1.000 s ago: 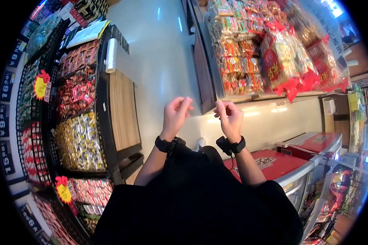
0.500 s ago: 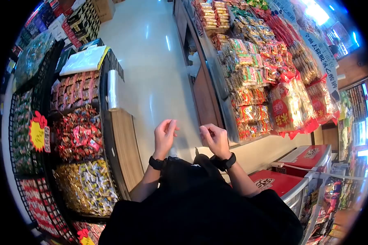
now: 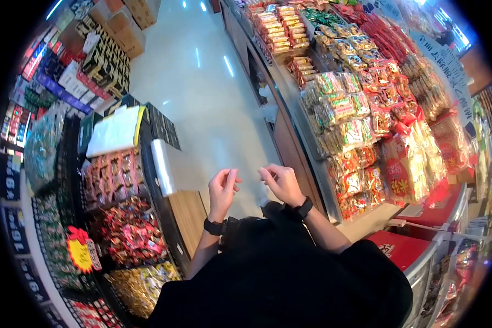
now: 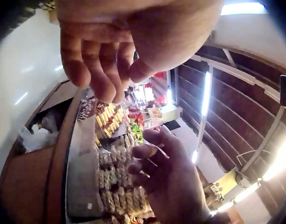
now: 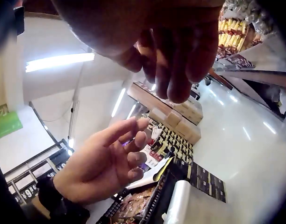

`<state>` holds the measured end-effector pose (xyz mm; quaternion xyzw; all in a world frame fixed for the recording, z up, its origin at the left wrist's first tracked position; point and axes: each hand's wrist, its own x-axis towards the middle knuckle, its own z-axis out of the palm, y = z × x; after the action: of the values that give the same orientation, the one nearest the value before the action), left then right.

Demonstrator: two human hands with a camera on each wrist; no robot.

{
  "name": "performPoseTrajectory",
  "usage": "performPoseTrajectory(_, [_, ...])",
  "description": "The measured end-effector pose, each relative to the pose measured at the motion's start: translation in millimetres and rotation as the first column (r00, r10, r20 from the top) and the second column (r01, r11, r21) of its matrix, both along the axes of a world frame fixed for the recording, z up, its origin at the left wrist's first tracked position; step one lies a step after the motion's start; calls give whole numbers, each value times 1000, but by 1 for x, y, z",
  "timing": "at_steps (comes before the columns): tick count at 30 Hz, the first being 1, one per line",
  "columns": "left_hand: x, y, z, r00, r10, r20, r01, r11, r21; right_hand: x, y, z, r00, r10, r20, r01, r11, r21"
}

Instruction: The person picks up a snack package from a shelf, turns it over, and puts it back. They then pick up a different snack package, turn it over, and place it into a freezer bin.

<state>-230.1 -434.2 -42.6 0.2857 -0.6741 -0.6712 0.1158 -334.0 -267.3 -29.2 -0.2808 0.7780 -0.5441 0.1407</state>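
Both hands hang in front of the body at waist height in the head view, with a small gap between them. The left hand (image 3: 223, 191) has loosely bent fingers and holds nothing. Likewise the right hand (image 3: 281, 185) is relaxed, its thumb near the fingertips, with nothing in it. Nearest the right hand is the snack counter (image 3: 298, 128), piled with packaged snacks (image 3: 344, 112). The left wrist view shows bare, half-curled fingers (image 4: 98, 70) at its top; the right wrist view likewise shows the right hand's fingers (image 5: 166, 65) around no object.
On the left stands a candy rack with red-wrapped sweets (image 3: 134, 229), gold-wrapped sweets (image 3: 139, 290) and a plastic bag roll (image 3: 163, 167). Cardboard boxes (image 3: 127, 33) are stacked farther ahead. A pale floor aisle (image 3: 194, 109) runs between. Red-topped cases (image 3: 402, 246) stand at right.
The head view has shifted along the aisle, bringing more of the snack counter and the far boxes into sight. The hands sit closer together and lower in the picture, holding nothing throughout.
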Motion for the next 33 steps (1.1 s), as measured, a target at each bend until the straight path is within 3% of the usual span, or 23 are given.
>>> performPoseTrajectory(10, [-120,-70,13,1000,25,-4,-25,999,-39,-143,-80,9,998,50,-29,-50,999,-6])
performPoseTrajectory(17, [-194,-120,10,998,-11,-55,13,1000,23,-187,-125,8,999,-11,36,11,1000,2])
performPoseTrajectory(25, [-296,-196,16,936,-307,-170,316,948,29,-240,-193,16,962,-265,71,268,963,-31])
performPoseTrajectory(33, [-368,-260,17,876,-455,-161,467,883,45,-279,-233,7,886,-451,103,453,892,9])
